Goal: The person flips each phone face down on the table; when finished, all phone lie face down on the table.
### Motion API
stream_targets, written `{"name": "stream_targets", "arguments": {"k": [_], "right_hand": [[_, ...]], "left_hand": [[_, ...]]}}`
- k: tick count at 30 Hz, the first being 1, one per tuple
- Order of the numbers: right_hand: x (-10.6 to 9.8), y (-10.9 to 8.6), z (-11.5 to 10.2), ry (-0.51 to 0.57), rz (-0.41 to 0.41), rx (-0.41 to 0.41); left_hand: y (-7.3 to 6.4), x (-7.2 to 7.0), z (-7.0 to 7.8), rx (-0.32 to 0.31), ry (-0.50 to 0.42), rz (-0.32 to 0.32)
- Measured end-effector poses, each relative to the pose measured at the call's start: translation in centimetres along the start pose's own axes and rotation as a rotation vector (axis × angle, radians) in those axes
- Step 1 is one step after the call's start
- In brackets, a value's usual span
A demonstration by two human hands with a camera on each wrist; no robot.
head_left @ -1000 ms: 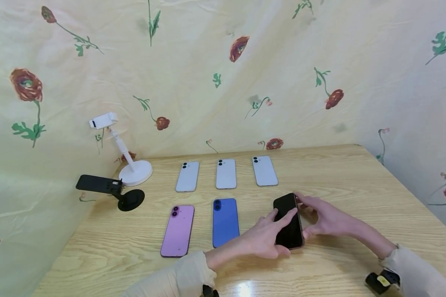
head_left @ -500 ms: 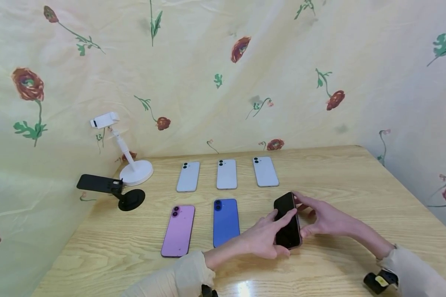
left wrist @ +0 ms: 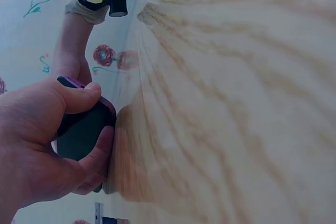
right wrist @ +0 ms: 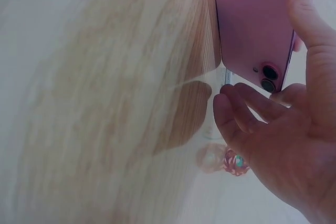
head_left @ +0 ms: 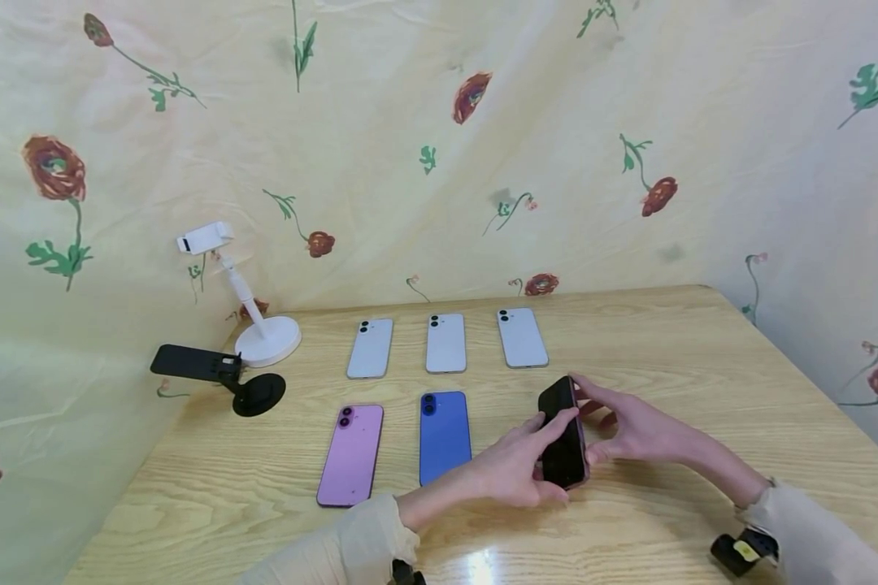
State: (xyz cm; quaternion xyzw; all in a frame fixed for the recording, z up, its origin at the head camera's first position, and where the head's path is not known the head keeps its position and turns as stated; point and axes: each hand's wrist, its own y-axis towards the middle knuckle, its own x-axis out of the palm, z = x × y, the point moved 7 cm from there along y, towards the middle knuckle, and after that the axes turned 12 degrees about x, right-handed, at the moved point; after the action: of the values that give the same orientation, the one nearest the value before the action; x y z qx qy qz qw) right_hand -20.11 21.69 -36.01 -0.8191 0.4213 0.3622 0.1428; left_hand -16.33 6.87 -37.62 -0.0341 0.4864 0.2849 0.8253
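Observation:
Both hands hold a pink-backed smartphone (head_left: 565, 453), its dark screen facing up and left. It is tilted, with the right long edge raised off the table and the left one low. My left hand (head_left: 514, 468) lays fingers across the screen and hooks its thumb at the near end; the left wrist view shows thumb and fingers around the phone (left wrist: 80, 136). On the raised edge, my right hand (head_left: 640, 428) grips with the thumb near the bottom corner and a finger at the top corner. The right wrist view shows the pink back (right wrist: 252, 24) with two camera lenses.
Left of the hands lie a blue phone (head_left: 444, 435) and a pink-purple phone (head_left: 350, 455), backs up. Three pale phones, including a middle one (head_left: 445, 345), form a row behind. A white phone stand (head_left: 267, 341) and a black stand (head_left: 259, 395) occupy the wooden table's (head_left: 651, 341) left side.
The phone's right long edge has risen, tilting the phone further onto its left edge. My right hand has shifted slightly left with it; my left hand has barely moved.

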Motion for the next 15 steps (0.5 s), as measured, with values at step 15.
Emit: {"name": "stream_targets", "arguments": {"k": [15], "right_hand": [[0.67,0.62,-0.71,0.081,-0.021,-0.002]], "left_hand": [[-0.58,-0.2,-0.02,0.004,-0.164,0.053]]}}
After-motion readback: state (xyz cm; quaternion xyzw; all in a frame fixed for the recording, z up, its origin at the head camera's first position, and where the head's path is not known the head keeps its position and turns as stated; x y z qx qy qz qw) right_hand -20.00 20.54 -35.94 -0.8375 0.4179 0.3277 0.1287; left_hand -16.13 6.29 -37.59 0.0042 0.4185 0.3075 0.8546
